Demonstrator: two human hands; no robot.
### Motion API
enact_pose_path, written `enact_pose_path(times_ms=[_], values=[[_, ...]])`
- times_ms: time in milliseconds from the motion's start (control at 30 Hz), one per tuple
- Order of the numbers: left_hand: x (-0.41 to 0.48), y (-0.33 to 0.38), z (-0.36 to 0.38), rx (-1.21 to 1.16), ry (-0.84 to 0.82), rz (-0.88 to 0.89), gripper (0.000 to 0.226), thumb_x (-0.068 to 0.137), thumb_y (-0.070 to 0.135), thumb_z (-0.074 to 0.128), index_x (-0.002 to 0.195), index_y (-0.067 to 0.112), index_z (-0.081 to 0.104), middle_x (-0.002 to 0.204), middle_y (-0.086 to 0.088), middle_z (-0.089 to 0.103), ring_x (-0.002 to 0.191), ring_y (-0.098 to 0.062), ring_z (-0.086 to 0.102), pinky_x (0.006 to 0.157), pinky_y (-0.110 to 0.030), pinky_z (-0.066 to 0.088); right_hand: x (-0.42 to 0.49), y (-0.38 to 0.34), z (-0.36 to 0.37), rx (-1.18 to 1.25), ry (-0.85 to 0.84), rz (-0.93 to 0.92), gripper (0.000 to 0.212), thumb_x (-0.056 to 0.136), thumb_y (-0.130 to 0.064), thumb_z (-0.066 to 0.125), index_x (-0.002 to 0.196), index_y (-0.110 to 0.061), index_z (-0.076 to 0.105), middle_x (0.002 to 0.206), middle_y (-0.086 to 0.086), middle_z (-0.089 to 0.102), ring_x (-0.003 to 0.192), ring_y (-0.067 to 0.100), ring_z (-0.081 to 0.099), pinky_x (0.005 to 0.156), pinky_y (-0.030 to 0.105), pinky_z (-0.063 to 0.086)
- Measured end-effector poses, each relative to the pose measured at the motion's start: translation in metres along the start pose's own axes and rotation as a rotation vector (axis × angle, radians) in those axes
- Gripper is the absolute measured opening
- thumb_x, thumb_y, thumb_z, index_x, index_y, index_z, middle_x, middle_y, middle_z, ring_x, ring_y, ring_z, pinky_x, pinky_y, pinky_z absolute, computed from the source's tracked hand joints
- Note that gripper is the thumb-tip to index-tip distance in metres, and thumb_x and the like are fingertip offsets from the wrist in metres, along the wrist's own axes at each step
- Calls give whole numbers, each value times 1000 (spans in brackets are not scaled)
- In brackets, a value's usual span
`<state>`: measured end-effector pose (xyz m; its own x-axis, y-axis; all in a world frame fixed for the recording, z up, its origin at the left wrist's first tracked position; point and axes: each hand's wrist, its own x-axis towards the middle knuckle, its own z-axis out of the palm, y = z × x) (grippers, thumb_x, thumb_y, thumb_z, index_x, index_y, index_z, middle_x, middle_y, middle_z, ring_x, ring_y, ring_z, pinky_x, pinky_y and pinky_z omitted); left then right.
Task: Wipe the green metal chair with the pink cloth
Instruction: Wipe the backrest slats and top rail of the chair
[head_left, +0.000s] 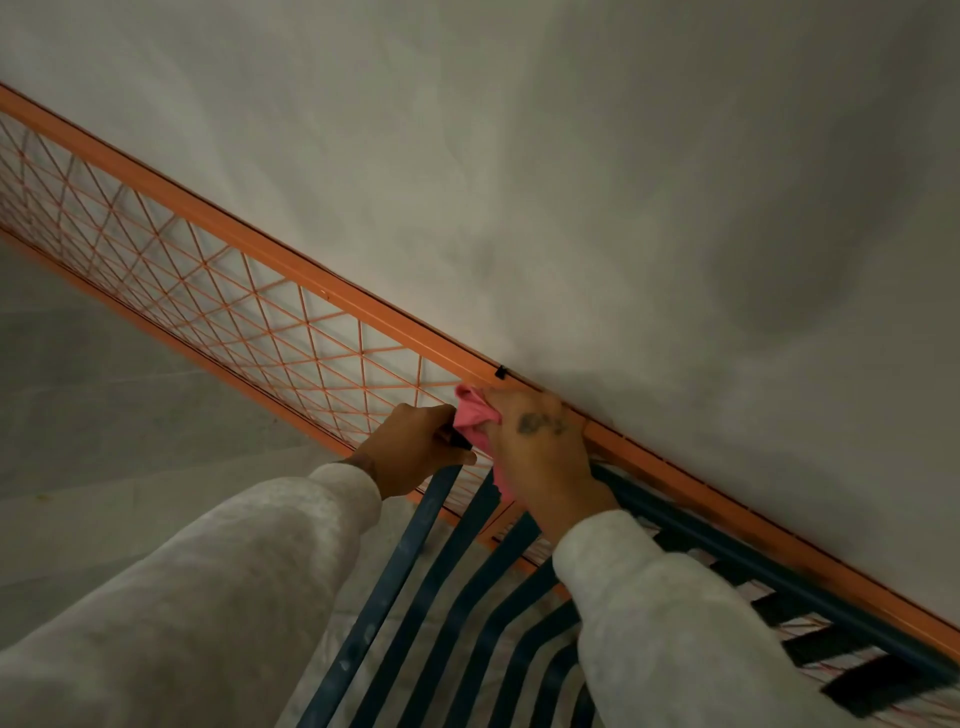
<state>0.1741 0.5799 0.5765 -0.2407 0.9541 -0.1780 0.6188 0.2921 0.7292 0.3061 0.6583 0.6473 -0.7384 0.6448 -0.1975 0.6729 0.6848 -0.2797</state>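
The dark green metal chair (415, 571) fills the lower middle, its flat slats running up toward my hands. My left hand (415, 452) grips the top end of the chair's left slat. My right hand (540, 447) holds the bunched pink cloth (475, 415) against the chair's top edge, just right of the left hand. Part of the cloth hangs down under my right palm. The chair's top rail is mostly hidden behind both hands.
An orange metal frame (291, 265) with diamond wire mesh (208, 291) runs diagonally right behind the chair, against a pale wall (623, 208). Grey floor (78, 389) shows at the left.
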Motion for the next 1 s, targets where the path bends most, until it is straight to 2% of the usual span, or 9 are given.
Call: enact_pose_path(times_ms=[133, 200, 267, 367, 567, 667, 800, 933, 1000], values=[[-2, 0, 0, 10, -3, 7, 37, 87, 28, 67, 119, 10, 61, 111, -6, 70, 99, -19, 66, 94, -33, 51, -29, 16, -1, 28, 68, -29, 50, 92, -11, 64, 140, -15, 49, 128, 4, 61, 111, 12, 60, 95, 26, 52], [-3, -1, 0, 2, -4, -5, 40, 88, 28, 67, 122, 9, 59, 113, -8, 68, 102, -21, 65, 93, -30, 50, -40, 33, -12, 138, 35, 102, 30, 93, -17, 64, 123, -18, 63, 104, -6, 67, 83, -3, 63, 73, 11, 53], [-1, -2, -1, -9, -16, -14, 41, 88, 28, 67, 122, 9, 59, 114, -9, 67, 103, -22, 65, 94, -31, 50, -32, 40, -28, 101, -38, 167, 13, 94, -23, 64, 100, -14, 71, 81, -1, 66, 68, 12, 65, 56, 17, 52], [3, -2, -3, 17, -33, -33, 40, 86, 31, 68, 118, 9, 60, 110, -9, 68, 100, -23, 65, 94, -37, 52, -6, 35, -41, -21, -129, 177, 28, 92, -30, 64, 104, -5, 66, 97, 12, 63, 86, 27, 63, 71, 28, 52], [7, 0, -1, 54, -49, -25, 34, 84, 32, 70, 111, 13, 62, 105, -4, 70, 94, -18, 66, 92, -38, 53, -4, 0, -10, -99, 39, 32, 32, 91, -21, 66, 120, -11, 59, 109, 8, 62, 99, 24, 60, 79, 27, 51], [7, -4, -3, 44, -52, -33, 33, 84, 30, 70, 113, 15, 61, 108, -4, 69, 97, -18, 65, 94, -36, 51, -26, 2, 2, 17, 133, 21, 25, 94, -13, 62, 119, -18, 63, 96, 1, 66, 85, 17, 64, 70, 22, 56], [7, -9, -1, 29, -46, -37, 36, 86, 30, 69, 118, 16, 59, 112, -4, 67, 92, -12, 61, 85, -23, 47, -55, 45, -6, 218, 166, 131, 16, 96, -22, 60, 87, -33, 67, 61, -20, 48, 48, -3, 46, 44, 10, 35], [4, -8, 2, 37, -25, -22, 35, 86, 32, 68, 117, 17, 59, 111, -2, 68, 88, -5, 55, 79, -15, 42, -99, 94, -22, 341, 212, 213, 38, 92, -20, 65, 67, -49, 61, 56, -32, 58, 50, -12, 56, 43, 3, 39], [1, -6, 5, 31, -5, -40, 34, 88, 31, 66, 118, 16, 59, 113, -4, 68, 90, -5, 56, 80, -17, 42, -120, 115, -26, 315, 216, 272, 31, 90, -22, 67, 79, -51, 66, 55, -37, 55, 57, -20, 55, 50, -2, 37]])
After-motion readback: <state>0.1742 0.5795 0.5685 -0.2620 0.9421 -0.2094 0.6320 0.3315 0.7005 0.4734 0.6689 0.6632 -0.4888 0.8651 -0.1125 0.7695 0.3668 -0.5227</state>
